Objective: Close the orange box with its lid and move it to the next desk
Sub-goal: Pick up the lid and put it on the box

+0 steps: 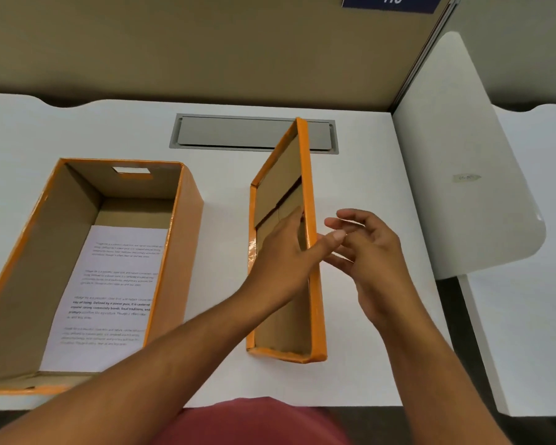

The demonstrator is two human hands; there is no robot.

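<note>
A: Where's the orange box (187, 200)?

B: Open, on the left of the white table (360, 194), a printed sheet (109, 293) lying inside; its text is too small to read.

A: And the lid (312, 252)?

B: Tilted up on its long edge just right of the box. The left hand (280, 261) grips it, fingers inside, thumb over the rim.

A: The right hand (373, 261)?

B: Beside the lid, fingers spread, holding nothing.

A: Any writing?

B: A blue sign (392, 1) reads "110".
</note>
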